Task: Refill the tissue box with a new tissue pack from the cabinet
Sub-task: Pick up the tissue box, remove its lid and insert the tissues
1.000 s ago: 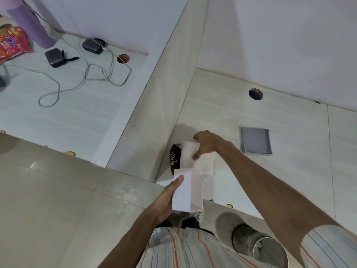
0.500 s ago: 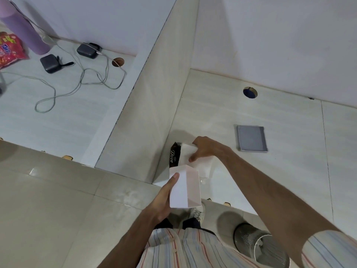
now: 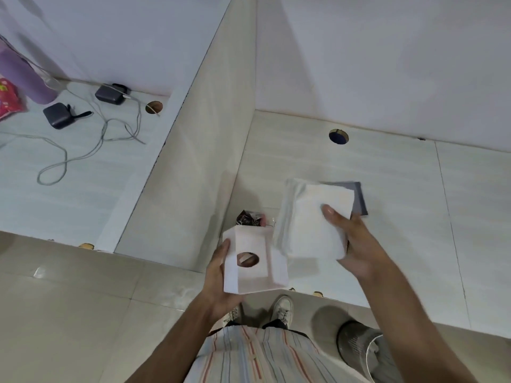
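My left hand (image 3: 218, 275) grips a white square tissue box (image 3: 253, 262), held in front of me with its round hole facing up toward the camera. Just to its right, my right hand (image 3: 352, 241) holds a new white tissue pack (image 3: 312, 219) in clear wrapping, lifted off the desk, thumb on its top face. The pack's lower left corner sits close to the box's upper right edge; I cannot tell whether they touch.
A dark Dove packet (image 3: 250, 218) lies in the desk corner behind the box. A grey flat pad (image 3: 358, 199) peeks out behind the pack. A partition (image 3: 193, 150) splits off the left desk with chargers (image 3: 59, 116) and cables. A mesh waste bin (image 3: 365, 349) stands at lower right.
My right hand lifted the tissue pack out of the desk corner and brought it up to the right. My left hand turned the box so its round hole faces the camera.
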